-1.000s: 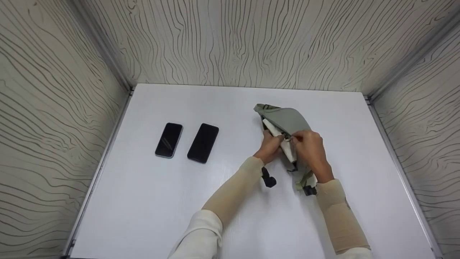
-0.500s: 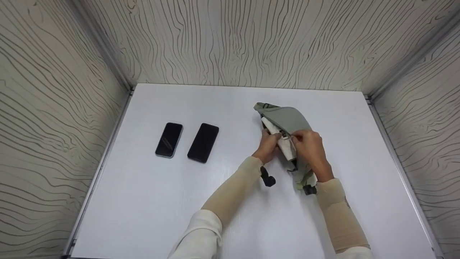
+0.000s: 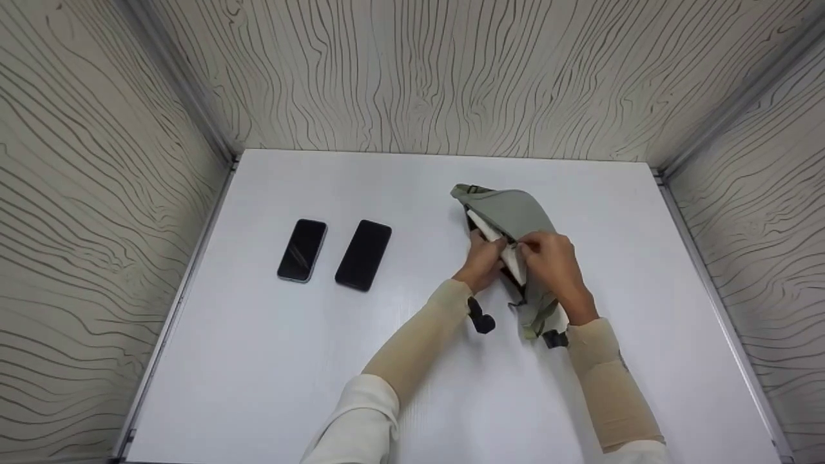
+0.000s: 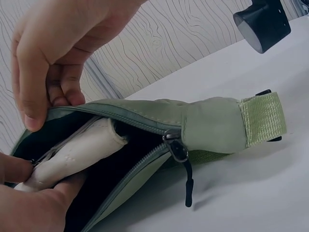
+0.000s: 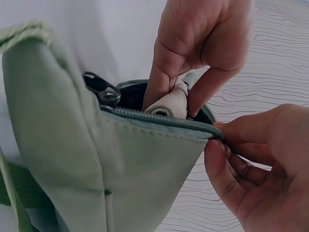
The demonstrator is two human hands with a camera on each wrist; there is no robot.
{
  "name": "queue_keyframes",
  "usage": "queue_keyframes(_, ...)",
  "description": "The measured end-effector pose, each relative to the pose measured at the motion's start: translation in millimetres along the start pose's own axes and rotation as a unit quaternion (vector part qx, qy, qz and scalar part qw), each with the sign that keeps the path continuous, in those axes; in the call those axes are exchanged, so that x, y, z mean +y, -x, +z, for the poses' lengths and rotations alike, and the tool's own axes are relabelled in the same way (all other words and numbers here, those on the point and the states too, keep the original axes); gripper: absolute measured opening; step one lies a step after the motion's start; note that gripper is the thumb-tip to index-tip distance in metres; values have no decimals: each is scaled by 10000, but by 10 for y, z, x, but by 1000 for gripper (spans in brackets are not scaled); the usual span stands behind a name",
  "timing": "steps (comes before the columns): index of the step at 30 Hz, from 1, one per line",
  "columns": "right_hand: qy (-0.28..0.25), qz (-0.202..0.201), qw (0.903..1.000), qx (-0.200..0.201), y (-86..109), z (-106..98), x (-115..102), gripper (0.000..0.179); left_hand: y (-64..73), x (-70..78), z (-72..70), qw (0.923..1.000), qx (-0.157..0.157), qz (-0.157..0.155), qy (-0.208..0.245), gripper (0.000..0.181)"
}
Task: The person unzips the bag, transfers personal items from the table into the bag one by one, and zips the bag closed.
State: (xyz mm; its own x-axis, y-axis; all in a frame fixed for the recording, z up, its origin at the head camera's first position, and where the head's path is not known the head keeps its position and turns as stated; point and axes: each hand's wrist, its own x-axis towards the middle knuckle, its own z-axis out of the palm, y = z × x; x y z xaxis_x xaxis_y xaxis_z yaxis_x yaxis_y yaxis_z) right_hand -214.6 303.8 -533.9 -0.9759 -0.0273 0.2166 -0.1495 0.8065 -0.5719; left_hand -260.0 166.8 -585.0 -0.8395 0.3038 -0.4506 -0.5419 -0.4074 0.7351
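Observation:
A sage-green waist bag [image 3: 519, 209] stands tilted on the table, its zipped mouth gaping. Inside the mouth lies a cream-white, soft-looking folded item [image 4: 79, 152], perhaps a small pouch; its lower part is hidden in the bag. My left hand [image 3: 482, 261] reaches into the opening and pinches this item between thumb and fingers. With thumb and fingertips, my right hand [image 5: 265, 164] pinches the zippered edge of the mouth. A black zipper pull [image 4: 178, 147] hangs at one end of the opening, beside a webbing strap loop [image 4: 264, 118].
Two dark phones, a smaller one [image 3: 303, 250] and a larger one [image 3: 363, 255], lie face up on the left of the white table [image 3: 271, 386]. Black wrist-camera parts [image 3: 481, 317] hang below the left wrist. Wood-patterned panels [image 3: 399, 77] enclose the table's back and sides.
The bag has shifted slightly left. Less of the cream-white item shows in the opening than half a second ago. Both hands keep their holds, and the phones lie as before.

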Motion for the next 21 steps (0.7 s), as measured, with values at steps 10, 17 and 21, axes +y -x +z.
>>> queue_keyframes(10,-73,-148,9998,149,-18,28,-24,13,38,-17,3,9999,-76,2,-152,74)
queue_keyframes(17,-41,-172,9996,229,-30,60,-27,12,55,6,-29,9985,-143,7,-527,74)
queue_keyframes(21,4,-287,9992,266,-35,81,-23,11,67,23,-50,9960,-147,9,-884,71)
